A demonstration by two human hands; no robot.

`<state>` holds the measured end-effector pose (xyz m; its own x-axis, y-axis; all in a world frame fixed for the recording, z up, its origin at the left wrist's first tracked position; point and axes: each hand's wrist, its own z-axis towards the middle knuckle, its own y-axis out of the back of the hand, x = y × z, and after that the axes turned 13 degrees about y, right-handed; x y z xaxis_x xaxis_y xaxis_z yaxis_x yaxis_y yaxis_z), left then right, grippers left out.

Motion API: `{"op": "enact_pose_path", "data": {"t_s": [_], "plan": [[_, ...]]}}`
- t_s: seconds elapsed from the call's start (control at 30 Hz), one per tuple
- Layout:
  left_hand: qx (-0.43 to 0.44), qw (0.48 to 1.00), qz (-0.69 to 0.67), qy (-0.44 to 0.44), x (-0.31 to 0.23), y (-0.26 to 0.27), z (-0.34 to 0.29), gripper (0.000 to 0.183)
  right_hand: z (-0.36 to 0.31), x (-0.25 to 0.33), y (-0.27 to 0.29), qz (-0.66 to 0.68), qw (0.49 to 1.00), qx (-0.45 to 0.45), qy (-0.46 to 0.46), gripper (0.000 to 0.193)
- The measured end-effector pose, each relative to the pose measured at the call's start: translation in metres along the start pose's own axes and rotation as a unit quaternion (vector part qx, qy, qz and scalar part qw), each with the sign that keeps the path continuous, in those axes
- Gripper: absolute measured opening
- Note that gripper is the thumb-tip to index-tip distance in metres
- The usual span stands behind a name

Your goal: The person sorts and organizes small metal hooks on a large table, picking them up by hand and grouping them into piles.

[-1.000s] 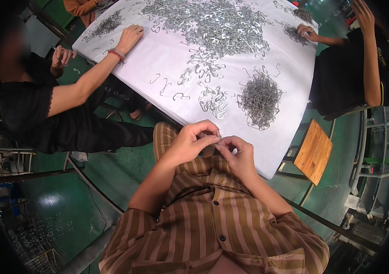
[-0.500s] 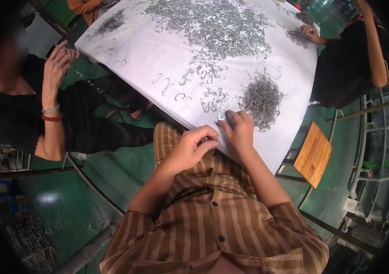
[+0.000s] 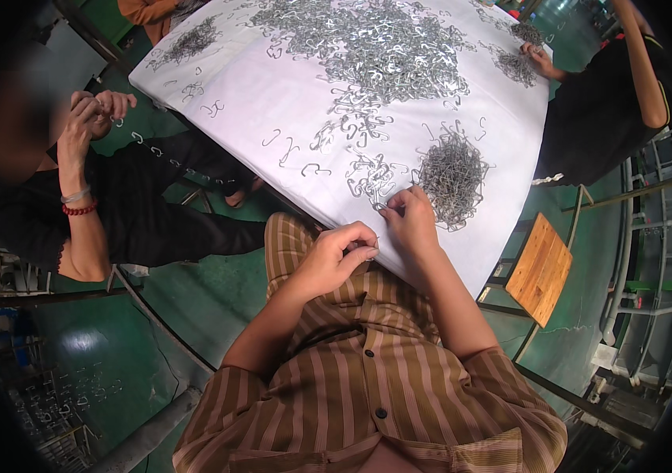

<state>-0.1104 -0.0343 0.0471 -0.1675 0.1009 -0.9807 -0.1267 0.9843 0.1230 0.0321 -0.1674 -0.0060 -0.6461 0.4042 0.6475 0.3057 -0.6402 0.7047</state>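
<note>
At the table (image 3: 273, 102) edge, right hand (image 3: 411, 221) pinches wire hooks (image 3: 371, 185)
Closed left hand (image 3: 340, 256) grips something unseen; tangled hooks could snag and scatter

No packages, labels, signs or screens to be seen anywhere in this view.
</note>
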Motion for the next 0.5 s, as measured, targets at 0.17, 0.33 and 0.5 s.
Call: {"op": "enact_pose_path", "data": {"t_s": [0.17, 0.33, 0.5], "plan": [[-0.014, 1.000, 0.014, -0.001, 0.005, 0.000, 0.000, 0.007, 0.000, 0.013, 0.024, 0.189, 0.976, 0.059, -0.093, 0.010], [-0.030, 0.998, 0.049, -0.005, 0.004, -0.002, 0.003, 0.009, -0.013, 0.039, 0.050, 0.304, 0.948, 0.074, -0.063, 0.007], [-0.030, 0.996, 0.083, 0.024, 0.008, -0.005, 0.003, 0.011, -0.023, 0.057, 0.058, 0.327, 0.942, 0.064, -0.030, 0.012]]}}
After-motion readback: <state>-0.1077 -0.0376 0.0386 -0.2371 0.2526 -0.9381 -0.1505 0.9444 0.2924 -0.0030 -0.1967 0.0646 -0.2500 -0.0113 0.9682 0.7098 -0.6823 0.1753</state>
